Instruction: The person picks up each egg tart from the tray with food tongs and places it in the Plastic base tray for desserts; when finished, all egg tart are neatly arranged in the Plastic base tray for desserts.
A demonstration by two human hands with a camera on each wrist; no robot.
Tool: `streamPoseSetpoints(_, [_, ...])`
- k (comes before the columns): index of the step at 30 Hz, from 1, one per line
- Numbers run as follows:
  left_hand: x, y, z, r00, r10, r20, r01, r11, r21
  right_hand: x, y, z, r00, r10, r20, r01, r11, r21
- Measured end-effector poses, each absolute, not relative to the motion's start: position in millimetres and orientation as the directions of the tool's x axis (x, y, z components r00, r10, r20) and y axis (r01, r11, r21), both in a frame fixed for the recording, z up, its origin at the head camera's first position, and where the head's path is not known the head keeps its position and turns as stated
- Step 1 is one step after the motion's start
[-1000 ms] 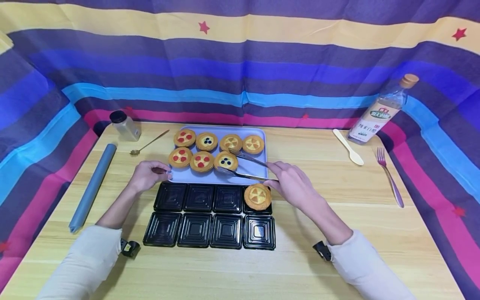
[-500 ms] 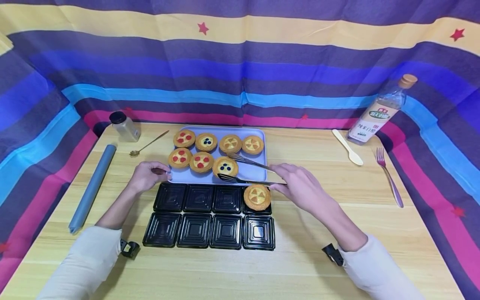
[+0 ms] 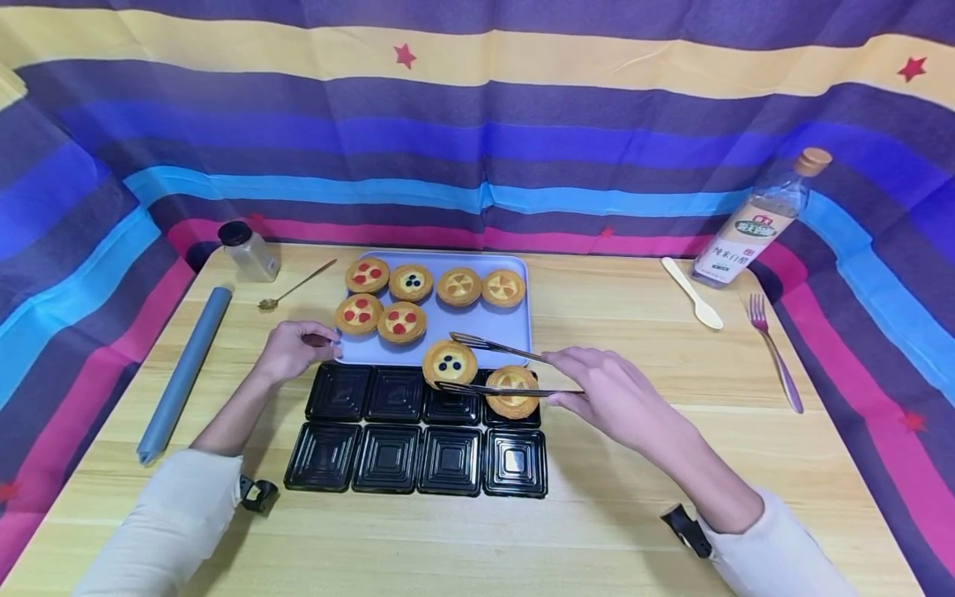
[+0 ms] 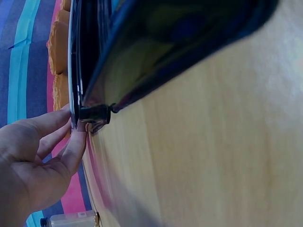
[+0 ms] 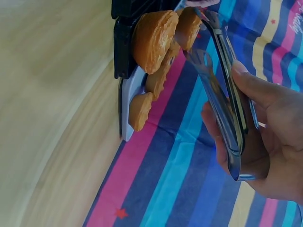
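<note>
In half a second a blueberry-topped tart (image 3: 448,366) has moved off its spot on the lavender tray (image 3: 455,318) to hang over the tray's near edge and the far row's third black square box (image 3: 452,410), leaving six other tarts (image 3: 401,322) behind. The right hand (image 3: 619,398) grips metal tongs (image 3: 530,392) (tips around the tart); the left hand (image 3: 291,352) pinches the tray's near-left corner.

Tray (image 3: 481,318) and fork (image 3: 780,366) on table (image 3: 373,543)

A black-capped jar (image 3: 250,253), slender metal spoon (image 3: 300,285) and blue-grey roll (image 3: 186,373) sit left on the bench (image 3: 448,547); a rice-vinegar bottle (image 3: 746,232), cream spoon (image 3: 691,291) and fork (image 3: 776,352), right.
</note>
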State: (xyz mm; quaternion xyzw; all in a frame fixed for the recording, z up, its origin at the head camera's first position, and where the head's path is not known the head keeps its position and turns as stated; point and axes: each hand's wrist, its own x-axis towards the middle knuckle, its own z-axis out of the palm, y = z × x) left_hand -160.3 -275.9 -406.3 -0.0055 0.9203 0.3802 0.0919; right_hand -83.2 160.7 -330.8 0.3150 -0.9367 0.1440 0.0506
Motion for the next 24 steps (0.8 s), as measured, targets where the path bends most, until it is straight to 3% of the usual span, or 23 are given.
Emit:
streamPoseSetpoints(10, [-161.0, -276.9, -404.2, -0.984, 0.064, -0.168, -0.072, 0.713, 0.697, -75.1, 164.5, -334.6, -0.754, -0.625, 0.201, -0.657, 0.724, -0.212])
streamPoseSetpoints(24, [-161.9, -276.1, -405.2, -0.981, 0.064, -0.183, -0.086, 0.703, 0.706, -74.5, 163.7, -339.3, -0.750, -0.632, 0.193, -0.661, 0.722, -0.205])
